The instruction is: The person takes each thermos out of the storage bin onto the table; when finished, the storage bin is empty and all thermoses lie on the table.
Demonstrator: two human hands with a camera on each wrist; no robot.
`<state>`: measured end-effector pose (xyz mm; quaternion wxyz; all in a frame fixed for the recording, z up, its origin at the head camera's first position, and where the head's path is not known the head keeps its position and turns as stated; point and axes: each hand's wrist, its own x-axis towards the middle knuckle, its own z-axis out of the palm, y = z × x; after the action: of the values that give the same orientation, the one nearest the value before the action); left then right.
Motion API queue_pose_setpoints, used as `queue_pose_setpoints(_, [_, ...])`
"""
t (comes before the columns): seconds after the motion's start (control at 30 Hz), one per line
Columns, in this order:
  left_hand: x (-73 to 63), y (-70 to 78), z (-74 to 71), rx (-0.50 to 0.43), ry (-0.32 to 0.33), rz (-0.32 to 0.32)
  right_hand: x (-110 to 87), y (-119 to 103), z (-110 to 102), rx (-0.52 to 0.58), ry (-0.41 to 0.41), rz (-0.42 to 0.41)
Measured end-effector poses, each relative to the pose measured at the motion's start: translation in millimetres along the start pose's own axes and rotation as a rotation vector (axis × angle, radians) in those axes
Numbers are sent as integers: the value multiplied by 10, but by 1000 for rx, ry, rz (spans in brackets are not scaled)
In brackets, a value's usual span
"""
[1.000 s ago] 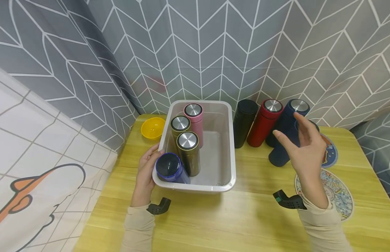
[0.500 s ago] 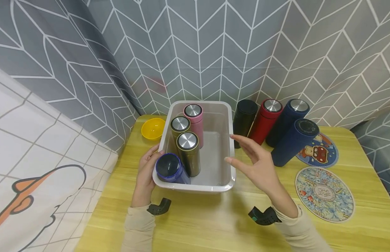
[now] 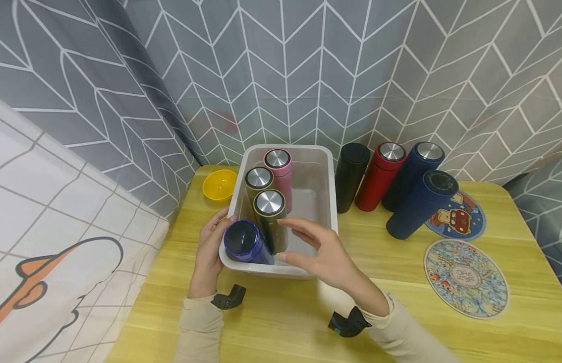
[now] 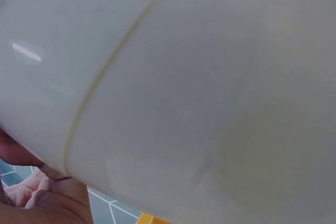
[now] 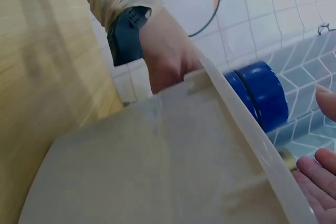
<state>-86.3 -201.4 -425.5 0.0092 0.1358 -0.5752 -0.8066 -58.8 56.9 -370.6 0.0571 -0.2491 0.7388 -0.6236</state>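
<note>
Head view: right grip (image 3: 318, 248), the nearer, stands parted, nothing held, just right of front bronze flask (image 3: 271, 229), its long axis upright in bin (image 3: 332, 184); contact hard to judge. Left grip (image 3: 212, 239) holds bin's left rim.

A curtained-off, home-like nook, though whether inside a home cannot be told: a gray chevron-patterned curtain (image 3: 244, 75) backs a wood-grain table (image 3: 272, 322), a cartoon-print checked curtain (image 3: 81, 217) hangs at left, and decorative round mats (image 3: 466, 280) look domestic.
</note>
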Motion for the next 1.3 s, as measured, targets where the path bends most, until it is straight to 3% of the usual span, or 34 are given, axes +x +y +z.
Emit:
queue_pose_setpoints(0.43, [8, -8, 3, -9, -5, 6, 202, -45, 280, -69, -115, 49])
queue_pose_setpoints(0.67, [15, -8, -7, -10, -19, 17, 317, -84, 387, -104, -146, -28])
queue_pose_setpoints(0.97, [9, 4, -10, -20, -41, 12, 382, -94, 501, -246, -146, -24])
queue_pose_setpoints(1.3, [-14, 19, -3, -28, -41, 6, 450, -126, 611, -257, -161, 27])
